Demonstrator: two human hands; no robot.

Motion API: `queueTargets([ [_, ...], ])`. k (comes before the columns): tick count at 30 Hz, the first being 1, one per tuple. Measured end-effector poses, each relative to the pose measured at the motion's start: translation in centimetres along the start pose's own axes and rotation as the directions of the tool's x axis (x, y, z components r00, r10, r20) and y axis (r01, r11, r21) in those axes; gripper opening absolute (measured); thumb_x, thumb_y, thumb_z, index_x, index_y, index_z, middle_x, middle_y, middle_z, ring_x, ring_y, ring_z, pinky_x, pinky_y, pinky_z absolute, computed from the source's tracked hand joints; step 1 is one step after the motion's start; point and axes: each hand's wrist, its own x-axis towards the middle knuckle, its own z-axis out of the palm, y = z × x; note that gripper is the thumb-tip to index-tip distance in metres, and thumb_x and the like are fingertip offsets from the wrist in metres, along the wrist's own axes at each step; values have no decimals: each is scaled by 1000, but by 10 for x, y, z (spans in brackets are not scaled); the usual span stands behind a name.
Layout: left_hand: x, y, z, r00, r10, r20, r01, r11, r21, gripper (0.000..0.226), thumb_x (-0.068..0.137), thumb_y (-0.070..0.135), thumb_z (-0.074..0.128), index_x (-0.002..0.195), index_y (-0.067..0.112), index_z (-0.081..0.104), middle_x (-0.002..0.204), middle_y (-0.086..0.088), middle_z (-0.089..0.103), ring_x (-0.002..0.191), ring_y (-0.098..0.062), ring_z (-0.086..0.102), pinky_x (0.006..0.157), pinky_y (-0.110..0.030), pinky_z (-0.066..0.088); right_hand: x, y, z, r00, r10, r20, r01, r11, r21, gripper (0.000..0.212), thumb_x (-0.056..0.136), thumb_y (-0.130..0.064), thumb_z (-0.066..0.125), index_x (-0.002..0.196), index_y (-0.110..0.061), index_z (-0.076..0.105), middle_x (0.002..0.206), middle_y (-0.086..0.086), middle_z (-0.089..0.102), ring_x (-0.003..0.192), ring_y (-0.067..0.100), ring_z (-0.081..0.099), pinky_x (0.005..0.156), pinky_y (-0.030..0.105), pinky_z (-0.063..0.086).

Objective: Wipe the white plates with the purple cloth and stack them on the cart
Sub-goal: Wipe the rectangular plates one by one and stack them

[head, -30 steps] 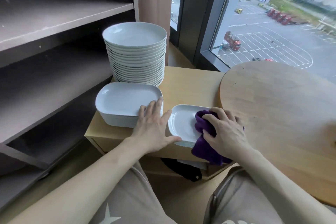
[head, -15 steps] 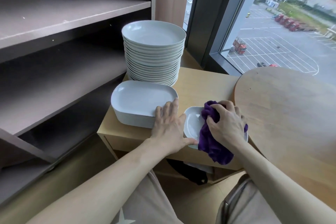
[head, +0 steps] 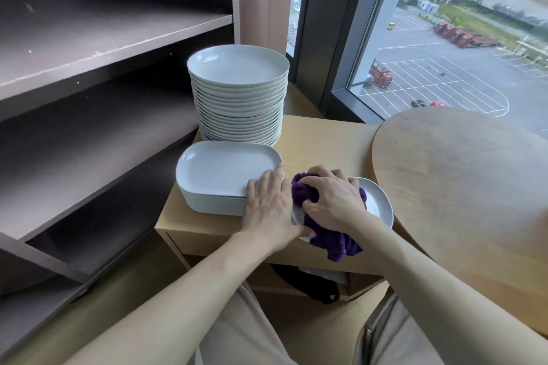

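A small white plate point(head: 378, 204) lies on the wooden cart point(head: 323, 139) at its front right. My right hand point(head: 332, 195) grips the purple cloth point(head: 335, 241) and presses it onto the plate's left part; the cloth hangs over the cart's front edge. My left hand point(head: 268, 207) lies flat between this plate and a stack of white rectangular plates point(head: 221, 175), its fingers on that stack's near right corner and its thumb at the small plate's front rim. Behind stands a tall stack of round white plates point(head: 238, 92).
Dark shelves point(head: 103, 74) fill the left side. A round wooden table point(head: 462, 187) overlaps the cart's right edge. A window is behind. A black object point(head: 305, 284) sits in the cart's lower compartment. My legs are below.
My right hand has moved the cloth leftward across the small plate, baring its right part. My left hand stays between the plate and the rectangular stack. The view has shifted a little.
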Motion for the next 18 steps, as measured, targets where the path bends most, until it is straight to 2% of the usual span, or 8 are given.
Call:
queueTargets([
  [4,2,-2,1,1000,3,-11,-3,1000,14,114,63,81,68,149,14,33,167,-8,9,150,-27,11,119,-47,14,-7,-2,-10,985,-74,155,73,997,7,45,85,-39,55,129,-43,63,141,-19,45,126,21,36,99,46,31],
  [8,1,-2,1,1000,29,7,-29,999,35,109,67,79,66,152,21,30,167,-10,5,151,-29,7,118,-48,12,-21,3,-18,960,-124,253,132,991,-16,42,91,-37,55,132,-41,64,136,-17,47,122,21,37,100,49,35],
  [12,0,-6,2,997,62,40,-65,994,87,96,76,80,57,152,26,35,167,-11,-5,151,-30,1,118,-49,8,-30,7,-21,965,-108,240,119,992,-34,37,92,-39,53,126,-35,67,130,-16,50,118,21,41,97,50,39],
  [15,-1,-7,3,997,63,54,-70,988,136,98,77,88,47,154,28,33,167,-11,-8,151,-30,-1,118,-49,8,-39,15,-21,975,-97,199,109,993,-48,35,89,-43,51,117,-34,70,126,-18,51,113,20,43,94,47,40],
  [18,0,-7,3,997,58,55,-66,987,149,101,76,90,45,156,29,32,167,-11,-9,151,-31,-1,119,-49,7,-48,35,-25,987,-29,161,41,996,-73,33,86,-45,50,112,-37,69,123,-22,52,112,18,42,97,45,36],
])
